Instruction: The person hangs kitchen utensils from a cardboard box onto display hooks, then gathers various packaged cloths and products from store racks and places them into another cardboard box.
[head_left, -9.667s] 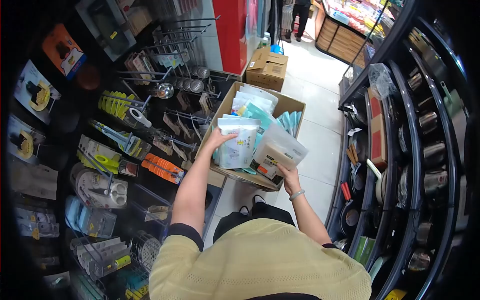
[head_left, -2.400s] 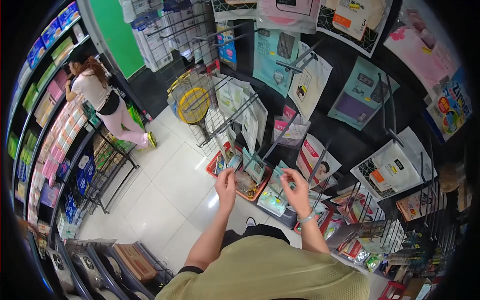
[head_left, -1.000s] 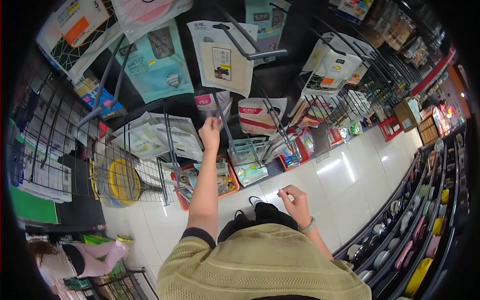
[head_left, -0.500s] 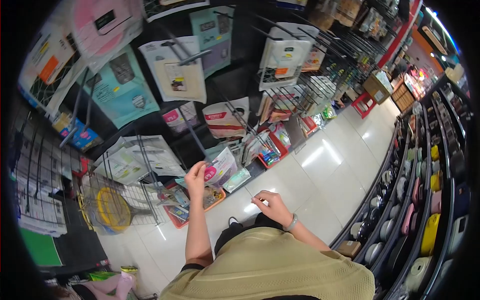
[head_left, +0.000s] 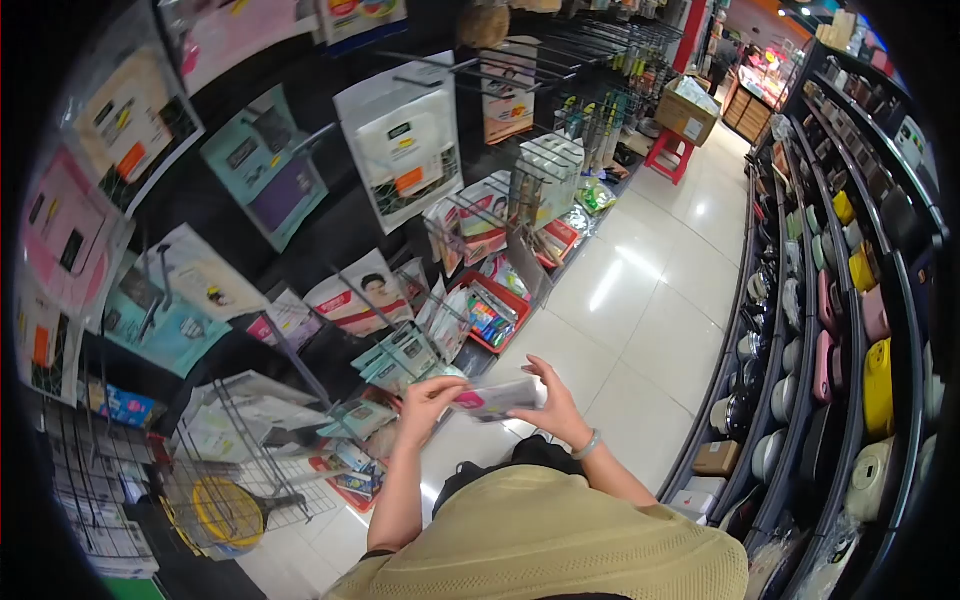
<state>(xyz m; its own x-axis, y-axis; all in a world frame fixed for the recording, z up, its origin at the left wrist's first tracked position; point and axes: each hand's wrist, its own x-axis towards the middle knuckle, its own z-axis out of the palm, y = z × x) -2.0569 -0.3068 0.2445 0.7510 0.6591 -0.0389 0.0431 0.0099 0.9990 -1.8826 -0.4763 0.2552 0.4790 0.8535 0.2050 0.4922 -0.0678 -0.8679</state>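
Observation:
A flat plastic packet (head_left: 492, 399) with a pink patch at one end is held out in front of my body. My left hand (head_left: 430, 406) pinches its left end. At the other end, my right hand (head_left: 560, 408) has its thumb on the front and its fingers at the far edge. The print on the packet is too blurred to read. Just beyond my left hand hang teal packets (head_left: 400, 358) and a white-and-red packet (head_left: 362, 293) showing a person's picture.
Hooks with bagged goods cover the black wall at left. A red basket (head_left: 496, 313) of small items stands low by it. A wire rack with a yellow-rimmed racket (head_left: 228, 510) is lower left. Shelves of cases (head_left: 830, 330) line the right; a carton (head_left: 688, 112) sits on a red stool (head_left: 665, 158).
My left hand has brought the packet away from the hooks, rightward to in front of me. My right hand has taken its other end. My view has turned toward the aisle.

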